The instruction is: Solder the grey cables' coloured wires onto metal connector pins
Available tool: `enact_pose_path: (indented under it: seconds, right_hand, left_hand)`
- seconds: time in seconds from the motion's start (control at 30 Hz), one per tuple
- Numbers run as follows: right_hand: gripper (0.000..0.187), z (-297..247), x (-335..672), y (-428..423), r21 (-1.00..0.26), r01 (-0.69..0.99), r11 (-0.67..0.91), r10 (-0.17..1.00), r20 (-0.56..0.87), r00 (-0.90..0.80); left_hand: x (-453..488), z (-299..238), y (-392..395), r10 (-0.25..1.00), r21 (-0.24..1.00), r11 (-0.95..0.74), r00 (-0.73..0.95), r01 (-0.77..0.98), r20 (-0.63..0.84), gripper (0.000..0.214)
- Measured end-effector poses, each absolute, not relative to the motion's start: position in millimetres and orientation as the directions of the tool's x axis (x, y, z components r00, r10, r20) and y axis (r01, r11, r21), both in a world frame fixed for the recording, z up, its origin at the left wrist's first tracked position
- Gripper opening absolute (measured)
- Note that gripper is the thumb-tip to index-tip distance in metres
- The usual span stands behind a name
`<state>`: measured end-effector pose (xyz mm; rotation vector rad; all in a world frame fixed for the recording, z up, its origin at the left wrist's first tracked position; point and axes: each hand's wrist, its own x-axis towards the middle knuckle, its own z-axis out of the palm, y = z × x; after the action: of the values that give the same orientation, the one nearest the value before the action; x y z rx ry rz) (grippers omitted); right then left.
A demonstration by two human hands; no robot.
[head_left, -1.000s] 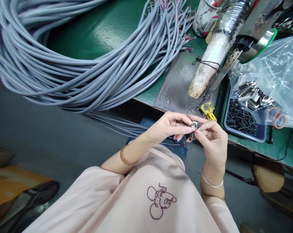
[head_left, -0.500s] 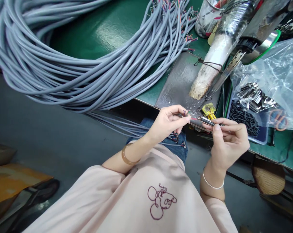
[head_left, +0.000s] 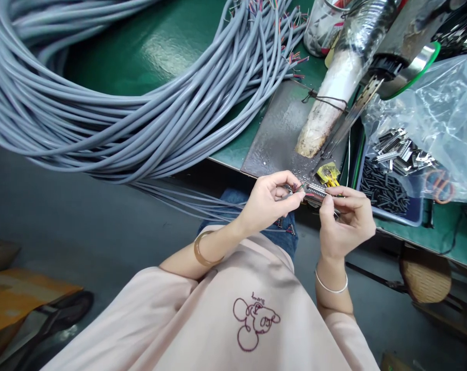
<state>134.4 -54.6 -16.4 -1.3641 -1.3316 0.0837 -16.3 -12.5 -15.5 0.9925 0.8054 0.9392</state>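
Observation:
Between thumb and fingers my left hand point(head_left: 274, 198) pinches the stripped end of a grey cable, its thin coloured wires point(head_left: 300, 188) fanning out towards the right. My right hand point(head_left: 347, 219) is closed on one end of a slim metal pin connector point(head_left: 317, 191), its row of pins facing me. The wire tips lie right by the connector; whether they touch it I cannot tell. Just behind, a soldering iron point(head_left: 336, 126) with a wrapped white sleeve reaches down over a dark metal plate point(head_left: 262, 141). Finished-looking cable ends with connectors point(head_left: 290, 229) rest on my lap.
A thick bundle of grey cables point(head_left: 140, 118) curves across the green bench at left. On the right stand a blue tray point(head_left: 415, 216) of black sleeves point(head_left: 384, 188) and metal connectors point(head_left: 403, 149), a plastic bag point(head_left: 450, 113) and orange-handled scissors point(head_left: 439, 186). A solder spool point(head_left: 415, 72) sits behind.
My right hand has moved left with the connector, bringing it closer to the wires, and has turned it so the pin row shows differently. The left hand keeps its pinch.

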Motion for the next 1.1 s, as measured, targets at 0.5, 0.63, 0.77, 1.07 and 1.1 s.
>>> enact_pose_path:
  seconds: [0.5,0.63,0.77,1.07,1.1]
  right_hand:
    - [0.018,-21,133,-61,-0.704,0.625,0.338,0.700,0.632,0.332]
    - [0.011,-20,129,-57,-0.800,0.507,0.322,0.748,0.543,0.382]
    - [0.008,-20,128,-54,-0.753,0.585,0.301,0.770,0.554,0.318]
    - [0.014,-25,129,-45,-0.474,0.803,0.360,0.657,0.740,0.142]
    - [0.014,-25,129,-44,-0.458,0.811,0.363,0.650,0.748,0.131]
  left_hand:
    - [-12,-12,-16,0.963,0.965,0.127,0.262,-0.228,-0.065,0.015]
    - [-12,-12,-13,0.962,0.963,0.146,0.258,-0.225,-0.086,0.015]
    - [-9,-13,-10,0.969,0.960,0.134,0.235,-0.248,-0.074,0.017]
    - [-5,-10,-5,0.983,0.966,0.076,0.184,-0.246,-0.030,0.014]
    - [-5,-10,-5,0.983,0.967,0.076,0.179,-0.244,-0.032,0.014]
